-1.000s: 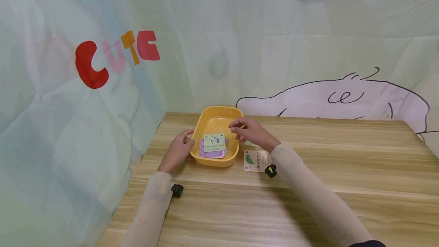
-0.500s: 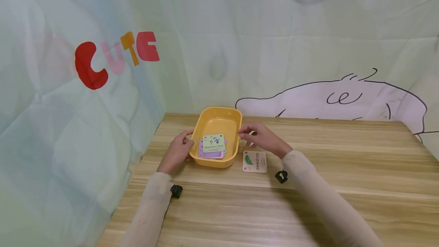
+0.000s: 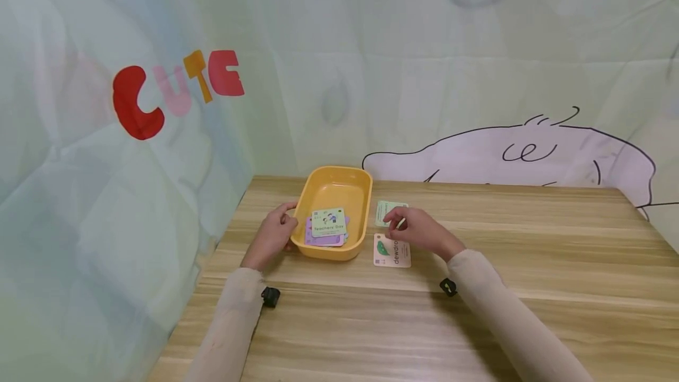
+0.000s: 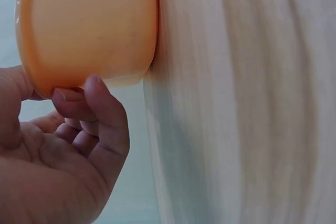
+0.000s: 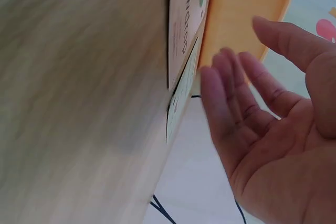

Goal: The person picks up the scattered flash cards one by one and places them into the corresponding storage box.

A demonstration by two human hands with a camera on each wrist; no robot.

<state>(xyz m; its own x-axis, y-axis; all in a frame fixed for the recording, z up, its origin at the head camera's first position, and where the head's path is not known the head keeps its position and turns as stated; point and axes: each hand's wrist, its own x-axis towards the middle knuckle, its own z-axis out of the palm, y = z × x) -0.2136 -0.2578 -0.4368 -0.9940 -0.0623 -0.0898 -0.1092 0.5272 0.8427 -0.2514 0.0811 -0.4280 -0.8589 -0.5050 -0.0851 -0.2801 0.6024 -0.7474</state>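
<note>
My left hand (image 3: pixel 270 237) holds the left side of a yellow plastic tray (image 3: pixel 342 188). In the left wrist view the thumb and fingers pinch the tray's rim (image 4: pixel 25 40). Inside the tray lies a small pile of cards, a green "Teachers' Day" card (image 3: pixel 328 223) on top of a purple card (image 3: pixel 321 241). My right hand (image 3: pixel 424 232) hovers over a pink "dewdrop" card (image 3: pixel 385 257) to the right of the tray, partly covering it. Its fingers are loosely bent and hold nothing. Just behind that card lies a pale green card (image 3: pixel 384 211), partly behind the fingers.
The wooden tabletop (image 3: pixel 557 240) runs off to the right and toward the front. A printed cloth backdrop (image 3: pixel 297 75) stands along its back and left edges, close behind the tray.
My right hand has moved from over the tray's right side to above the dewdrop card, uncovering the green card. The left hand stays on the tray.
</note>
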